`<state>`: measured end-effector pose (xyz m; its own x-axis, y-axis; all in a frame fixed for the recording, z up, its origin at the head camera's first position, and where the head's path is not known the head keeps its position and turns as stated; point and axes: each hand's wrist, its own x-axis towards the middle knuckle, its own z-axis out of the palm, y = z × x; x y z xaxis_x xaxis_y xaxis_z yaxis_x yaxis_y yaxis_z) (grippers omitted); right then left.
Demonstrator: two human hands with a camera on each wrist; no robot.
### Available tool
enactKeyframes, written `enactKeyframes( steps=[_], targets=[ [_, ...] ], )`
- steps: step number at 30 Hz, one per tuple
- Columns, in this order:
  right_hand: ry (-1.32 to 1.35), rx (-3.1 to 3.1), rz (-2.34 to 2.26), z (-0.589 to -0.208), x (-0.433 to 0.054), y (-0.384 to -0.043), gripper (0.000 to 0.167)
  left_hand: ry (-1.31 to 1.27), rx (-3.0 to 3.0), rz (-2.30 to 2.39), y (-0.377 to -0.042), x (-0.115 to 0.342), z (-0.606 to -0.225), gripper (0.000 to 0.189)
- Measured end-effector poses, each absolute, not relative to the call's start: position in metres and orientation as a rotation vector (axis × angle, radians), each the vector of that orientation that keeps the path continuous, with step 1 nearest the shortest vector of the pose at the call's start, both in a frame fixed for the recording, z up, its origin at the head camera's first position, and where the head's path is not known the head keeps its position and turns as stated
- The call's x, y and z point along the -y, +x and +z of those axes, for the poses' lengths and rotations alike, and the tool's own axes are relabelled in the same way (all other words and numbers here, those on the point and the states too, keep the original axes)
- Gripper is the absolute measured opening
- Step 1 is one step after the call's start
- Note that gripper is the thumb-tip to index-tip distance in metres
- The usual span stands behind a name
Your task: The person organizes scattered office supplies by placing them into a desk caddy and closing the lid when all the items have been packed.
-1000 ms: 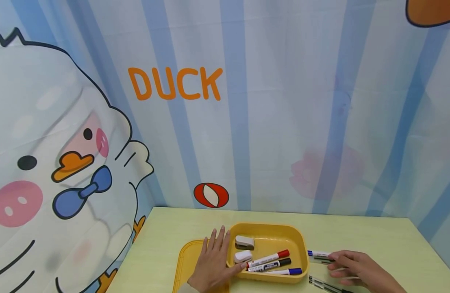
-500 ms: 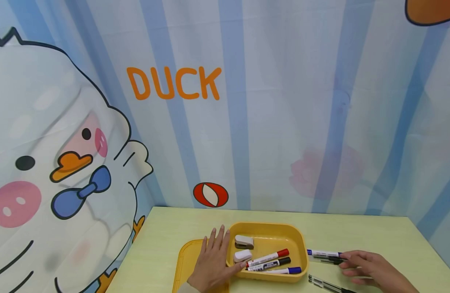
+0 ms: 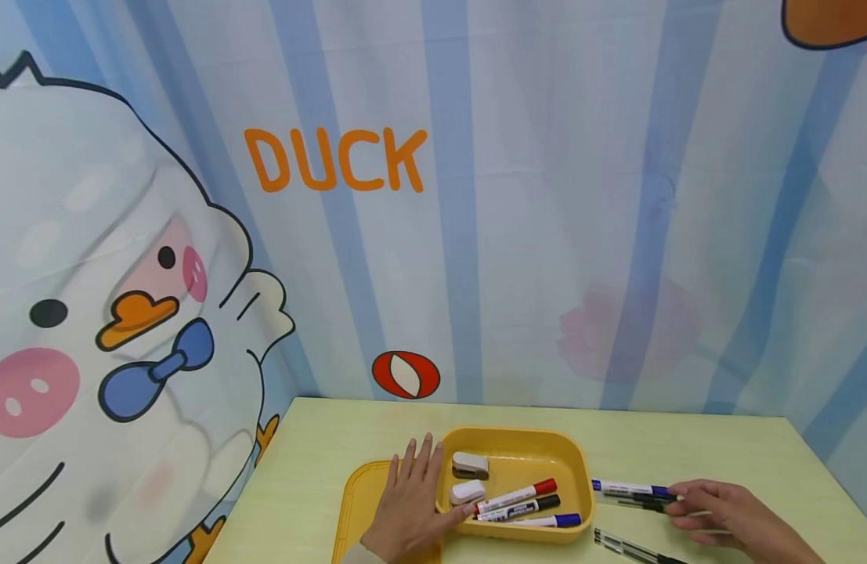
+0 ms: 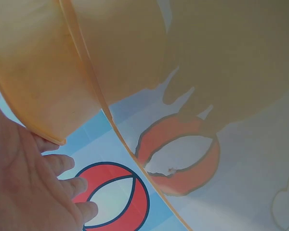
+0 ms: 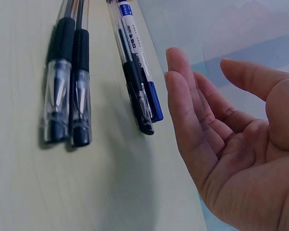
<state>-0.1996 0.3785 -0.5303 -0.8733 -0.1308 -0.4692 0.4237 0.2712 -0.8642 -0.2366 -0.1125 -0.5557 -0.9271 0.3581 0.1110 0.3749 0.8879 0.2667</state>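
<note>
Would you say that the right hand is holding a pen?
No, the right hand has nothing between thumb and fingers, and the pens lie on the table.

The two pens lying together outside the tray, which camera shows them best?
The right wrist view: the two pens appear large, with black grips and clear parts distinct, though the top edge cuts them off. The head view shows them small, right of the yellow tray, running down to the bottom edge. The left wrist view doesn't show them.
</note>
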Motion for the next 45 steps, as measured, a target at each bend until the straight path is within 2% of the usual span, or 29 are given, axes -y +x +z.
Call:
enactKeyframes(
  steps=[11,29,35,45],
  targets=[
    [0.194,-2.055,-1.620,-0.529,-0.397,-0.209,0.054,-0.582,3.003,-0.456,-0.236,0.113,-0.554,0.104],
    [0.070,-2.096,-1.520,-0.530,-0.394,-0.217,0.048,-0.588,2.998,-0.489,-0.234,0.114,-0.556,0.101],
    [0.097,-2.130,-1.481,-0.531,-0.390,-0.221,0.049,-0.584,3.003,-0.482,-0.235,0.113,-0.555,0.101],
    [0.104,-2.187,-1.431,-0.530,-0.387,-0.224,0.039,-0.590,2.999,-0.466,-0.236,0.113,-0.556,0.101]
  ],
)
